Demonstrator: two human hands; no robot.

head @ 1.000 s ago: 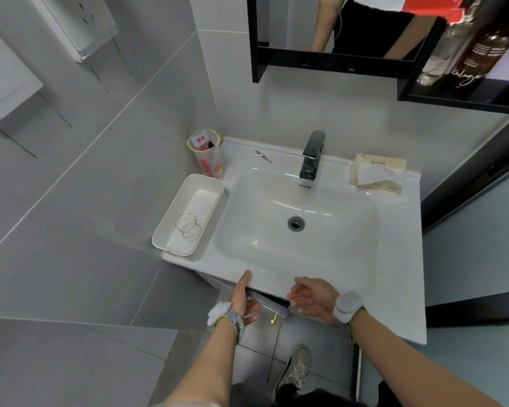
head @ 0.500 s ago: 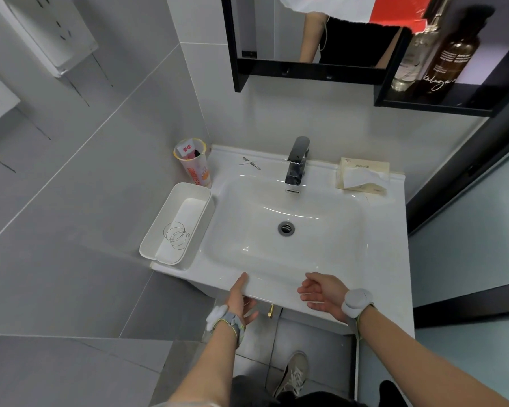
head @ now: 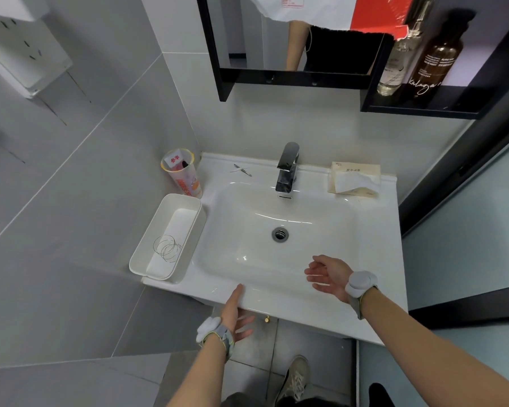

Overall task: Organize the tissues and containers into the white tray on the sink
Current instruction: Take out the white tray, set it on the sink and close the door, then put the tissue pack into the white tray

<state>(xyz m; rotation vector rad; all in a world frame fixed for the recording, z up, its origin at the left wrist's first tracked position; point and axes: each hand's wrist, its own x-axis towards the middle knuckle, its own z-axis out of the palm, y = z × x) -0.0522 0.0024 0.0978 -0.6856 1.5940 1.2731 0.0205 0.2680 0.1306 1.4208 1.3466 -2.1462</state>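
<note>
Nothing held: right hand (head: 328, 277) loose and empty, now lifted over the near right of the sink (head: 373, 239) basin, up from the front rim. Left hand (head: 234, 311) flat-fingered, still at the near edge. Probably starting a reach toward the tissues (head: 354, 179), far right. Cup (head: 182, 173) unmoved far left, just beyond the white tray (head: 162, 227), with only wire rings (head: 166, 248) inside. Nothing organized yet.

Your tray (head: 147, 261) sits left of the basin (head: 276, 259), the cup (head: 182, 177) behind it, tissues (head: 354, 179) right of the tap (head: 287, 168).
</note>
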